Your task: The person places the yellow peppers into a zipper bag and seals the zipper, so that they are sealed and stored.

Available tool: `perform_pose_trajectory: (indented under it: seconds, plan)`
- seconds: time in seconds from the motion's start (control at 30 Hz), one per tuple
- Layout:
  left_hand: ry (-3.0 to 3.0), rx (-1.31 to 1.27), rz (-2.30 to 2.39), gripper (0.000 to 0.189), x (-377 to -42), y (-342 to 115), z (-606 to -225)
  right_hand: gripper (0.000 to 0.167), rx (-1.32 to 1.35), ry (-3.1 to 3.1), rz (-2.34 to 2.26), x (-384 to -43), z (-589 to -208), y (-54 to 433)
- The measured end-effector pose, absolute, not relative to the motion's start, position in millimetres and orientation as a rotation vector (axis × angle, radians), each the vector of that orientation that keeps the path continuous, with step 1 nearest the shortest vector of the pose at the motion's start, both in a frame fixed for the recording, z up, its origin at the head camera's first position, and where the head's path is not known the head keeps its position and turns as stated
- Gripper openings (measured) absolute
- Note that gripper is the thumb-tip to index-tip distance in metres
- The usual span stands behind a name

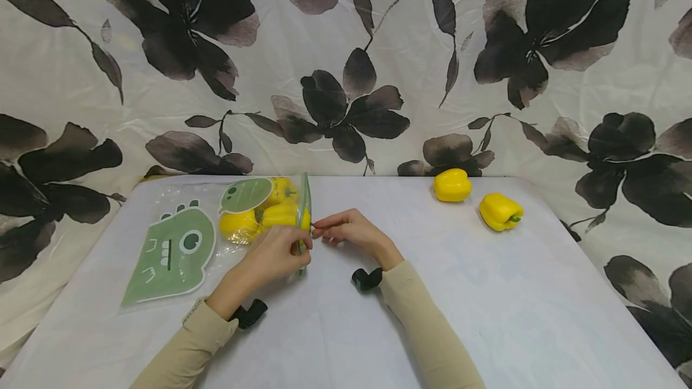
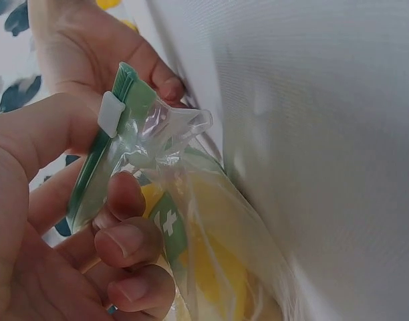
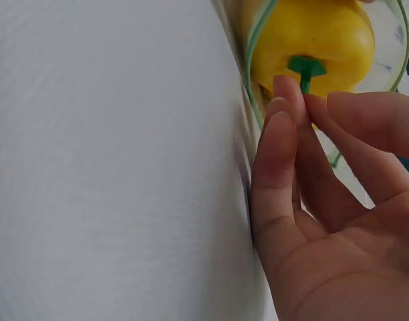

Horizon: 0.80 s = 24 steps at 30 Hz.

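Note:
A clear slider-zip bag (image 1: 173, 254) with a green cartoon dinosaur print lies on the table's left side, several yellow bell peppers (image 1: 238, 227) visible inside. My left hand (image 1: 276, 251) grips its mouth near the green zip strip (image 2: 91, 175), where a white slider (image 2: 111, 114) sits. At the gaping mouth, my right hand (image 1: 357, 233) has its fingertips on the green stem (image 3: 305, 80) of a yellow bell pepper (image 3: 318, 37), seemingly pinching it. That pepper's body is within the bag's opening; its far side is hidden.
Two more yellow bell peppers lie at the back right, one (image 1: 452, 185) near the table's rear edge and another (image 1: 501, 211) closer. A white cloth (image 1: 335, 341) covers the table. Behind it hangs a floral curtain (image 1: 421, 77). Each wrist wears a small black camera (image 1: 367, 280).

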<state>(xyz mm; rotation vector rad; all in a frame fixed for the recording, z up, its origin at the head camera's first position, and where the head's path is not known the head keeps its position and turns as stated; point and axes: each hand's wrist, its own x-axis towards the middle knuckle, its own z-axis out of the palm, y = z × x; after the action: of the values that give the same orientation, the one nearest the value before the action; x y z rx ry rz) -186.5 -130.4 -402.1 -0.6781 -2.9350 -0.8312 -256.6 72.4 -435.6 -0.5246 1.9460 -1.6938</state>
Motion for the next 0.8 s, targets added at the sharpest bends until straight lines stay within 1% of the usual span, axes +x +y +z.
perform_pose_trajectory:
  seconds: [0.4,0.53,0.8]
  plan:
    - [-2.916,-0.705,-0.818,0.008,-186.4,-129.9,-403.5,0.04,-0.581,1.935,-1.663,-256.1,-436.9,69.8]
    - [-2.904,-0.71,-0.816,0.008,-186.7,-129.1,-404.2,0.04,-0.575,1.952,-1.635,-256.4,-436.3,67.7]
    - [-2.874,-0.722,-0.816,0.007,-186.9,-129.5,-409.1,0.04,-0.651,2.048,-1.525,-252.1,-429.5,67.4]
